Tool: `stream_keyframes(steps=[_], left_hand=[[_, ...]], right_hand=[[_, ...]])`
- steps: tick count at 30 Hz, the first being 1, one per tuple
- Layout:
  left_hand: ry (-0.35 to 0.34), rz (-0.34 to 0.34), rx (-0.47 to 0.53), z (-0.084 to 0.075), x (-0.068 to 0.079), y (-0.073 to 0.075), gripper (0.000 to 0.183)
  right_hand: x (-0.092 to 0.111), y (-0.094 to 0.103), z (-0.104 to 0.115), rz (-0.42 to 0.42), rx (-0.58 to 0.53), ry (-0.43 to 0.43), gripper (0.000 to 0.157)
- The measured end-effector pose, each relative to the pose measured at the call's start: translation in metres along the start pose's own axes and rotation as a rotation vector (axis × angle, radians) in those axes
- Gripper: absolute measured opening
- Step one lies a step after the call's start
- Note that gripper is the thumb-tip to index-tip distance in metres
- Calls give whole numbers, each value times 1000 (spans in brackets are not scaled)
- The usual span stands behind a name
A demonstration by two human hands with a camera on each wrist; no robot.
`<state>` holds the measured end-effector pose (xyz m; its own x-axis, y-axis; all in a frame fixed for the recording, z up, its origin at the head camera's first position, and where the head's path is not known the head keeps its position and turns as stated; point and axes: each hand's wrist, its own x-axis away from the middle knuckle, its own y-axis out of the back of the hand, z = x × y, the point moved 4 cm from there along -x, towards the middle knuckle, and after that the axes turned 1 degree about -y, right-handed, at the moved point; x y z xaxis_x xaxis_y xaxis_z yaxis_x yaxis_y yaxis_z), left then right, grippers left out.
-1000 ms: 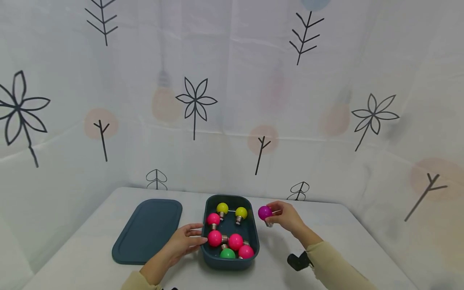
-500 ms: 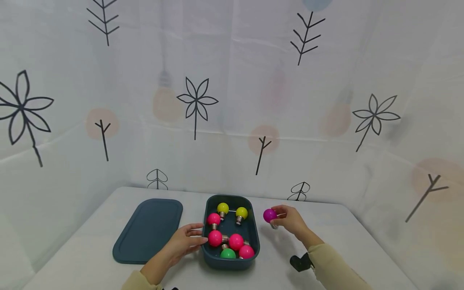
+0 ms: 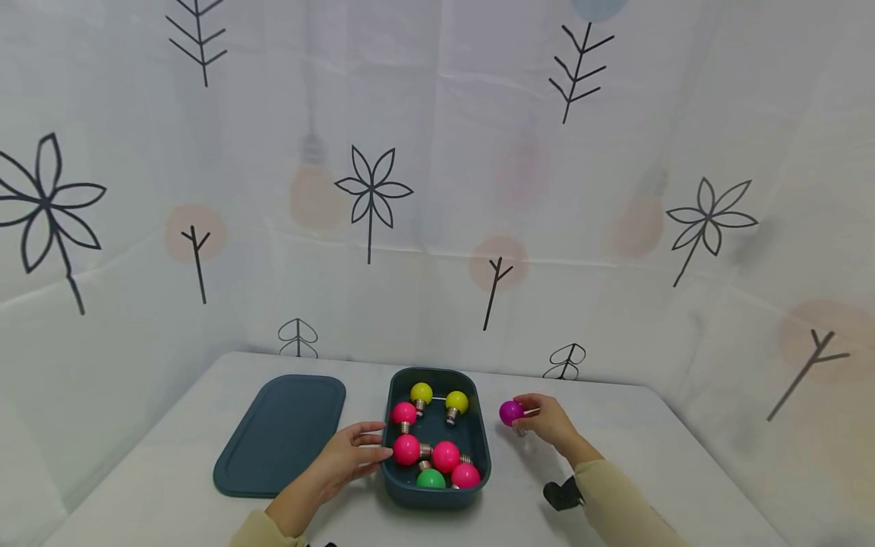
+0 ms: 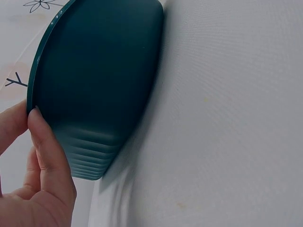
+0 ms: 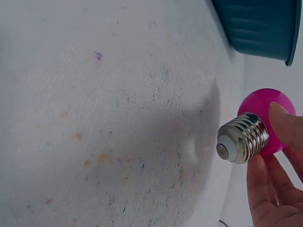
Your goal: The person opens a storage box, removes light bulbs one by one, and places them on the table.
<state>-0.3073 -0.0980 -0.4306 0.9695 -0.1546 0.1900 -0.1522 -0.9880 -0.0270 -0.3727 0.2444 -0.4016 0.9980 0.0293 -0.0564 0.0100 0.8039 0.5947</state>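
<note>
My right hand (image 3: 550, 422) pinches a purple light bulb (image 3: 510, 412) to the right of the dark teal bin (image 3: 437, 497). In the right wrist view the bulb's silver screw base (image 5: 244, 137) points away from the fingers, above the white table. Thumb and fingers of my left hand (image 3: 349, 456) hold the bin's left rim; the left wrist view shows the thumb against the bin wall (image 4: 99, 71) at the rim. Inside the bin lie two yellow bulbs (image 3: 421, 393), several pink bulbs (image 3: 446, 456) and a green bulb (image 3: 431, 479).
A flat dark teal lid (image 3: 280, 433) lies on the white table (image 3: 171, 448) left of the bin. Behind the table hangs a pale printed curtain (image 3: 437, 304). A black heart-shaped piece (image 3: 563, 494) shows beside the right sleeve.
My right hand has moved slightly right and down with the purple bulb, farther from the bin and closer to the table. My left hand stays at the bin's rim.
</note>
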Motion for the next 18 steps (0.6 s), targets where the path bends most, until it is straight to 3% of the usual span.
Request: stream_keyframes(steps=[18], left_hand=[[-7,2,8,-1,1,-1,63]], right_hand=[[-12,-11,-11,66,69,-71,40]])
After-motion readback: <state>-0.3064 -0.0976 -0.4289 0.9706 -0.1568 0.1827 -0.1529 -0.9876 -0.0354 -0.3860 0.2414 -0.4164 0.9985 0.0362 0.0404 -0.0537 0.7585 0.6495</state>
